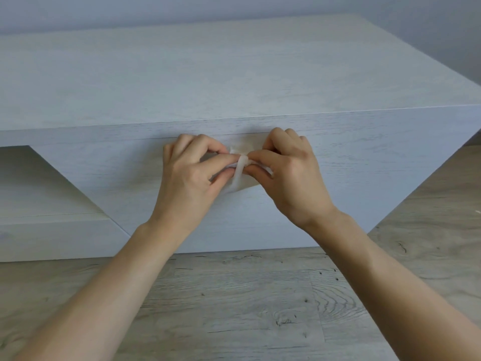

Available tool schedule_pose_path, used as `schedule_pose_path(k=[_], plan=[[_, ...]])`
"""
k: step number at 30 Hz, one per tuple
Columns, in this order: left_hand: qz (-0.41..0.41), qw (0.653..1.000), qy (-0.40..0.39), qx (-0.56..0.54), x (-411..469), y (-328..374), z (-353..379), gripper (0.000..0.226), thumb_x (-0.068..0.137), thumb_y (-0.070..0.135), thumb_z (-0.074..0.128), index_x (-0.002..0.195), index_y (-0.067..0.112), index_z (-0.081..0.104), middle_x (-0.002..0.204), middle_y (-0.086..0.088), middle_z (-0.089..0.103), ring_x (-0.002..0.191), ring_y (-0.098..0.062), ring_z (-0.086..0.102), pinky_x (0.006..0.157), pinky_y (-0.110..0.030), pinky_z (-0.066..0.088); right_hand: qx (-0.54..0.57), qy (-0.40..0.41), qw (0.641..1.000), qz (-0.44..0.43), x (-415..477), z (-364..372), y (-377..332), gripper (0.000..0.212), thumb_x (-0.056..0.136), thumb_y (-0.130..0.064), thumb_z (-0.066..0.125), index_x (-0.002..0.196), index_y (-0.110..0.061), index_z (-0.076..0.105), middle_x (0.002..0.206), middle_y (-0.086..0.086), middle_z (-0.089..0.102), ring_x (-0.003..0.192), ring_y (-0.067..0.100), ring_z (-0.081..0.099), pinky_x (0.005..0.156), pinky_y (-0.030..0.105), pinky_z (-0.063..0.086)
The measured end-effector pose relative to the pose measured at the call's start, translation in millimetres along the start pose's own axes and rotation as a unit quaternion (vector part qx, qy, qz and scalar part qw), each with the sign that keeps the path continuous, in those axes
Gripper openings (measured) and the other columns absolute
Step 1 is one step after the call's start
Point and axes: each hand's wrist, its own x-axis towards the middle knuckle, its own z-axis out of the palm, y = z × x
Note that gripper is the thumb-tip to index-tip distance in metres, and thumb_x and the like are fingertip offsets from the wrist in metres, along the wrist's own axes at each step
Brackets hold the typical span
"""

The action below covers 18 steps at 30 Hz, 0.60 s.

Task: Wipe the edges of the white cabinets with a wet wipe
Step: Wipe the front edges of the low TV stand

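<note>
A low white cabinet (234, 82) with a faint wood grain fills the upper view; its front edge runs across the middle. In front of its front panel, my left hand (190, 175) and my right hand (289, 173) meet and both pinch a small white wet wipe (240, 173) between thumb and fingers. The wipe is bunched and folded between the fingertips, with a strip wrapped over its middle. Most of the wipe is hidden by my fingers. It is held just below the cabinet's top front edge.
An open recess (39, 183) in the cabinet lies at the lower left. Grey wood-look floor (247, 303) spreads below and to the right of the cabinet. A pale wall (234, 9) stands behind it.
</note>
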Motion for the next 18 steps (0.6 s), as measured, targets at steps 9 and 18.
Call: schedule_pose_path(k=[9,18], plan=[[0.003,1.000,0.004,-0.018,4.8,11.6,6.3,0.008,0.079,0.017,0.068,0.082,0.015,0.074,0.073,-0.001,0.057,0.079,-0.016,0.043,0.075,-0.026,0.023,-0.002,-0.045,0.999,-0.021,-0.9,-18.4,14.6,0.028,0.083,-0.030,0.054,0.079,-0.009,0.071,0.071,0.007,0.047,0.069,0.016,0.034,0.062,0.031,0.028],[0.037,0.999,-0.007,-0.019,12.6,8.9,8.0,0.017,0.078,0.032,0.068,0.078,0.016,0.075,0.069,0.000,0.057,0.077,-0.016,0.043,0.072,-0.026,0.021,0.005,-0.017,1.000,0.006,-8.9,-28.8,24.8,0.025,0.082,-0.025,0.056,0.077,-0.004,0.070,0.070,0.011,0.049,0.070,0.017,0.035,0.063,0.033,0.034]])
